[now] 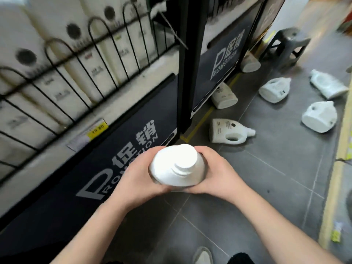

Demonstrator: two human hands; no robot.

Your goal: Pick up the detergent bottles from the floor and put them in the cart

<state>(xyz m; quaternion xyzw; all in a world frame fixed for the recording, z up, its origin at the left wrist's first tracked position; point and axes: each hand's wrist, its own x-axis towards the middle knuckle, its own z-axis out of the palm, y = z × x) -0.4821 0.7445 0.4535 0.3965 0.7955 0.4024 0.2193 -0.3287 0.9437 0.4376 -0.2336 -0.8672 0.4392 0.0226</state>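
My fingers (204, 151) curl round a white plastic detergent bottle (175, 166), left hand (137, 172) and right hand (219, 172) holding its sides, near me. Other white bottles (228, 131) lie on the grey tiled floor (266, 168), far right.

I see grey tile floor (266, 187), black shelving (190, 73) left with dark "Promotion" base panels (57, 216), grey plastic stool (287, 46) beyond.
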